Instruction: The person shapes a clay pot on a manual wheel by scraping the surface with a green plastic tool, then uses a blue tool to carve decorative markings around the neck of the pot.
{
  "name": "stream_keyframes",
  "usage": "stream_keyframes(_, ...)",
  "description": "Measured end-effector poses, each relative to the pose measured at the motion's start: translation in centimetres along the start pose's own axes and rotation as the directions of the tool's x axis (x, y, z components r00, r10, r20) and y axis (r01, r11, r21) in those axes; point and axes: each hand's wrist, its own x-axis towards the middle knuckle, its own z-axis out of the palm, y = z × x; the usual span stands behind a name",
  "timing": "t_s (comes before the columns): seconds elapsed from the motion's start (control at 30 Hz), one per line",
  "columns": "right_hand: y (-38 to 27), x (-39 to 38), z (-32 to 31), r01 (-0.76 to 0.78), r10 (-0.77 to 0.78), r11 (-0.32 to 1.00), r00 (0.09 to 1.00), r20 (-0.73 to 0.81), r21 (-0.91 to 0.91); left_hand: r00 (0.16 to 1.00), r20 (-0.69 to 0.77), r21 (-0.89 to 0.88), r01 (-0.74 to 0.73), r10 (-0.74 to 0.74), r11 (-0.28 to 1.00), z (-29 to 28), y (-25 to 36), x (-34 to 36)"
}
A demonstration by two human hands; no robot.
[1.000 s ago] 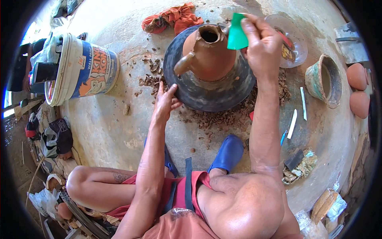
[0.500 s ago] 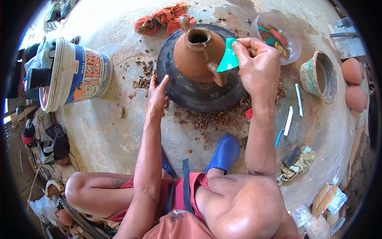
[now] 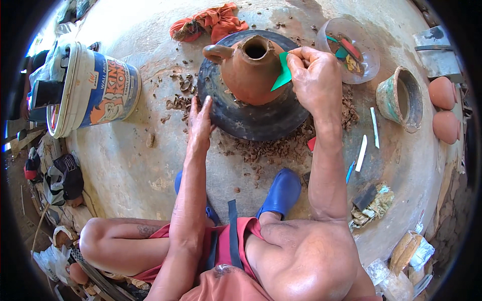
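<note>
A brown clay pot (image 3: 246, 78) with a narrow round mouth stands upright on a dark round turntable (image 3: 236, 120). One looped clay handle (image 3: 217, 52) sticks out from its upper left side. Between the thumb and fingers of my right hand (image 3: 319, 80) is a thin, flexible green scraper (image 3: 282, 76), its edge at the right wall of the pot. My left hand (image 3: 200, 123) rests at the left rim of the turntable, fingers stretched and apart, holding nothing. Whether its fingertips press on the rim is hard to see.
Clay shavings (image 3: 281, 143) ring the turntable. A paint bucket (image 3: 95, 90) lies left, an orange cloth (image 3: 216, 22) behind. On the right are a clear bowl (image 3: 369, 62) of scrapers, a clay-crusted pot (image 3: 396, 100), white strips (image 3: 361, 153) and two small clay pots (image 3: 444, 125).
The clay pot has turned with the turntable, bringing its handle from the back round to the left. My right hand has shifted slightly left with the green scraper; my left hand stays at the rim.
</note>
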Motion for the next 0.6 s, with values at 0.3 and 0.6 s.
stream_keyframes(0.3,-0.1,0.4,-0.1,-0.023,0.015,0.993,0.998,0.068,0.116,0.354,0.358,0.332,-0.913,0.864,0.237,6.1,15.7,-5.3)
stream_keyframes(0.6,-0.1,-0.6,1.8,0.024,-0.01,0.967,0.998,-0.055,0.253,0.415,0.707,0.433,-0.894,0.572,0.113,8.7,17.8,-5.2)
